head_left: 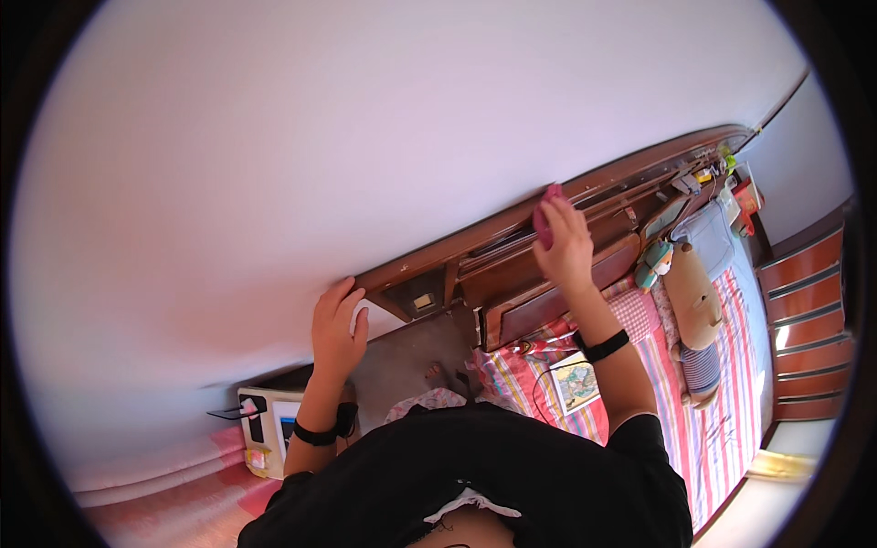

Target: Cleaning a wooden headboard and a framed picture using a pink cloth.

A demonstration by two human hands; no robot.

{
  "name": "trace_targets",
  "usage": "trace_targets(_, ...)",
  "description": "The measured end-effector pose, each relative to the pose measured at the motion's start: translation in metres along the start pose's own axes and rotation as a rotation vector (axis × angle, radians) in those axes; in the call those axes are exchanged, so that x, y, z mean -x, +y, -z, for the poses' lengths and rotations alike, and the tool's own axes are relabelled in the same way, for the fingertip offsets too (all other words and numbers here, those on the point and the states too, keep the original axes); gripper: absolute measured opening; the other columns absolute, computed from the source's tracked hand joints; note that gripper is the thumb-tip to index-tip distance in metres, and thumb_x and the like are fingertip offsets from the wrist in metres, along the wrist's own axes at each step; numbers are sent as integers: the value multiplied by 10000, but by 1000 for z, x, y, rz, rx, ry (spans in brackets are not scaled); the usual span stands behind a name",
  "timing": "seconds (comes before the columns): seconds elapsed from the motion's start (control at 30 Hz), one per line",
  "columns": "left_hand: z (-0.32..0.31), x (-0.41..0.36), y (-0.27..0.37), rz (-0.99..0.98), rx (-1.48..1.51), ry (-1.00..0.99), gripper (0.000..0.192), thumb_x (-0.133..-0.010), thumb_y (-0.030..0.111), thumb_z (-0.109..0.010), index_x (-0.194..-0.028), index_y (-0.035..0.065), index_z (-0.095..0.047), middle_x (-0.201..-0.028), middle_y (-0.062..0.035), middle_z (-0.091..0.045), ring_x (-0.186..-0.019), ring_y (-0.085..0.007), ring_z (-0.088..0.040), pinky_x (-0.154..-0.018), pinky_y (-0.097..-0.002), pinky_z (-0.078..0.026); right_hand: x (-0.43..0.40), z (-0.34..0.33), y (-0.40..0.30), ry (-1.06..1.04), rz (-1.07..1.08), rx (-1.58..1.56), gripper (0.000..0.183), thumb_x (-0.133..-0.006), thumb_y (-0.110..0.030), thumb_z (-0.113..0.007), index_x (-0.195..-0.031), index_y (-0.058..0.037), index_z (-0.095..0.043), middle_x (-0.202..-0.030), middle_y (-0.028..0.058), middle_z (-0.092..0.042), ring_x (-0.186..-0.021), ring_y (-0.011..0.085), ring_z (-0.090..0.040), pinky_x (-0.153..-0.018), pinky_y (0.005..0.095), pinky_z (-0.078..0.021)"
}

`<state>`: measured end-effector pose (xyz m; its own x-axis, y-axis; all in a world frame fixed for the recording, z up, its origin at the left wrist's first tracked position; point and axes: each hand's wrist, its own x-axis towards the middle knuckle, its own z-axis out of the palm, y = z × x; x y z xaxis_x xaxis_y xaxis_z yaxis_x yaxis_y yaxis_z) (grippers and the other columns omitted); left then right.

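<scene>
My right hand (567, 240) presses a dark pink cloth (545, 222) onto the top rail of a brown wooden headboard (473, 240), about midway along it. Part of the cloth is hidden under my fingers. My left hand (338, 329) holds nothing; its fingers are spread, and the fingertips touch or nearly touch the headboard's near left end. Below the rail, the headboard has shelf recesses, and a small pale box-like item (423, 301) sits in the left one. The white wall (308, 137) rises right behind the rail.
To the right is a bed with a striped sheet (736, 356), a long bear plush (692, 294), a smaller plush toy (654, 265) and a framed picture (575, 383). Small items (702, 175) crowd the headboard's far end. A white cabinet (264, 431) stands at lower left.
</scene>
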<state>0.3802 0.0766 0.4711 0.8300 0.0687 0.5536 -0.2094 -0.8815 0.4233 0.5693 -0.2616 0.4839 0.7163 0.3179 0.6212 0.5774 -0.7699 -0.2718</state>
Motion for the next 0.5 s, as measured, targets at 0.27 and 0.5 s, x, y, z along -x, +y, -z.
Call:
trace_targets(0.27, -13, 19, -13, 75, 106, 196, 468, -804, -9, -645, -1264, -38, -562, -1244, -221, -584, -1116, -384, -573, -960, -443, -469, 25, -50, -134, -189, 228, -277, 638, -610, -95, -779, -1218, -41, -590, -1242, 135, -581, -1127, 347, -579, -890, 428, -528)
trace_targets(0.5, -23, 31, -18, 304, 436, 261, 482, -840, -44, -588, -1315, -51, -502, -1248, -222, -563, -1117, -350, -586, -923, -400, -513, 33, -79, -216, -298, 364, -444, 611, -617, -78, -766, -1209, -46, -617, -1242, 129, -594, -1077, 337, -604, -869, 407, -545)
